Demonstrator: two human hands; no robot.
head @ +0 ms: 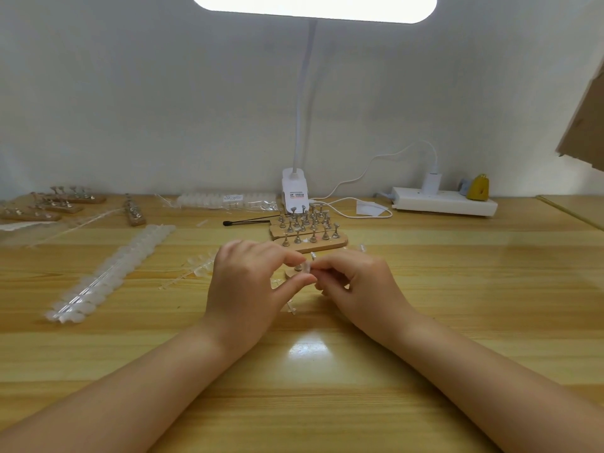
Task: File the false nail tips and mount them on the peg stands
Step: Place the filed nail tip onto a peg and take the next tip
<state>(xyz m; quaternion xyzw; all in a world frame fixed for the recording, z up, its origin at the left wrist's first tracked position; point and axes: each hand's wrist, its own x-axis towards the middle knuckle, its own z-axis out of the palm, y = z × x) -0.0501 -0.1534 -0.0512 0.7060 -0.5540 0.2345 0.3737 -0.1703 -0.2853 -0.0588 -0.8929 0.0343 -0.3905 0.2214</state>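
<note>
We see the left hand point(248, 282) and right hand point(356, 282) meeting fingertip to fingertip over the wooden table point(457, 289), both pinching one clear nail tip point(306, 267) between them (small and blurred). Just beyond the fingers, partly hidden, sits a peg stand point(292, 273); further behind them stand more peg stands point(309, 228). Left of the left hand lies a long strip of nail tips point(111, 273).
</note>
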